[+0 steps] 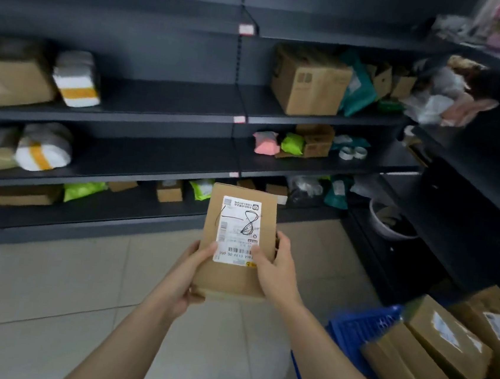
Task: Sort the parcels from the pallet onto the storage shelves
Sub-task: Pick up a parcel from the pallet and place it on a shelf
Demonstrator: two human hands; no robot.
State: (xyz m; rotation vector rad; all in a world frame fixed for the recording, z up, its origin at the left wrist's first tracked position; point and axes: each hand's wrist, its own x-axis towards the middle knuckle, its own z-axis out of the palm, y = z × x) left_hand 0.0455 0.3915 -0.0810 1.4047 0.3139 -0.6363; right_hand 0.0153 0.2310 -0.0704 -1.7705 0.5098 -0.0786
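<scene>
Together, left hand (191, 279) and right hand (277, 269) hold the parcel (241, 216) — fingers (209, 251) curled round it.

Parcel (237, 243): matt brown cardboard, white paper label (240, 230). Shelves (165, 100): dark matt metal. Pallet (357, 330): blue plastic.

White label (239, 230) on the box (227, 276): a dash and a large "8" are handwritten in black. Under the barcode (238, 249), inverted digits beginning "900 00" are printed. Shelf tags (239, 119) are blurred beyond reading.
</scene>
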